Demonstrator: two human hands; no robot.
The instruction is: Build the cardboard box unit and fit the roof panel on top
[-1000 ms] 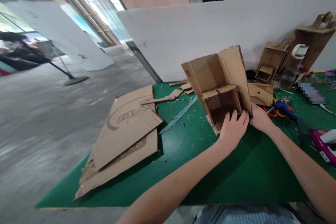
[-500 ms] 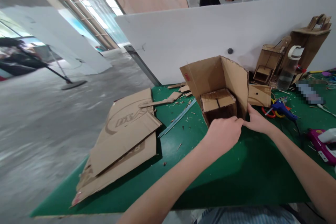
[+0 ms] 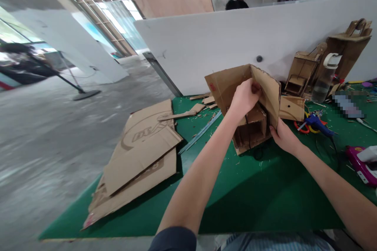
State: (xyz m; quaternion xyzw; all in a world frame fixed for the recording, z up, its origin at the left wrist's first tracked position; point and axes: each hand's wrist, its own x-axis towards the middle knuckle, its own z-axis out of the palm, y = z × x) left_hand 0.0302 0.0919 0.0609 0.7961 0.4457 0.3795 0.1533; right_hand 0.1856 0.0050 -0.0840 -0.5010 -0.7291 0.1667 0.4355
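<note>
An open cardboard box (image 3: 266, 90) with tall back and side walls stands on the green table. Inside its base sits a smaller cardboard box (image 3: 250, 135), open toward me. My left hand (image 3: 246, 96) is over the smaller box, its fingers pinched together near the inner right wall. What lies between those fingertips is hidden. My right hand (image 3: 283, 138) grips the lower front edge of the right wall, thumb in front. A loop of thin black cord (image 3: 258, 153) rests on the table by the front of the box.
Flat cardboard sheets (image 3: 141, 153) lie on the left, near clear plastic strips (image 3: 202, 131). On the right are a blue glue gun (image 3: 319, 124), a magenta tool (image 3: 362, 162), a water bottle (image 3: 324, 80), a phone (image 3: 347, 105) and cardboard models (image 3: 340, 55). A white partition (image 3: 206, 47) stands behind.
My left hand has risen from the front lower edge into the box, uncovering the smaller box's open front and the black cord. My right hand stays at the right wall.
</note>
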